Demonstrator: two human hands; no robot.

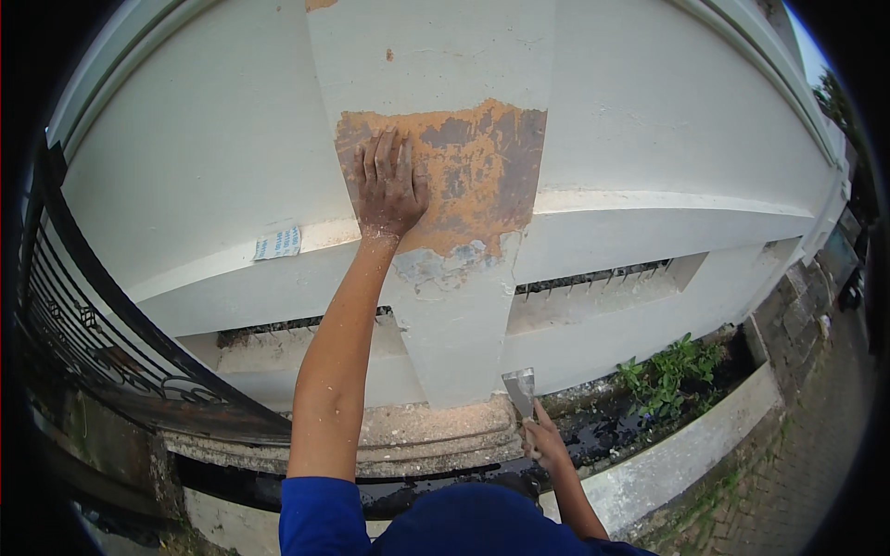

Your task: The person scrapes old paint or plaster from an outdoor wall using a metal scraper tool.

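Gate: A black metal gate (120,361) with thin bars and scrollwork stood at the far left.
Printed paper: A small pale sheet (278,243) rested on the wall ledge (199,271), left of the pillar (454,343). It bore rows of blue print; the lettering was the most visible writing in view.
Left hand: The left hand (389,190) lay against the left part of the bare patch (477,176), fingers extended upward and slightly apart. Grip was released, palm toward the surface. Pale dust marked the hand and forearm.
Bare patch: Located on the front of the pillar, between stretches of off-white wall (677,120). Surface was mottled orange-tan and grey-brown, with ragged upper and lower edges. Below it, a bluish-grey area showed flaking paint.
Scraper: Located low, just right of the pillar base, blade upward and tilted to the left. The scraper (520,391) had a flat, flared grey metal blade with pale smears.
Right hand: The right hand (547,443) was grasping the scraper by its lower end, fingers curled around it.
Plant: A leafy green plant (681,375) grew beside the dark drain (603,440).
Path: A paved path (779,482) ran along the far right.
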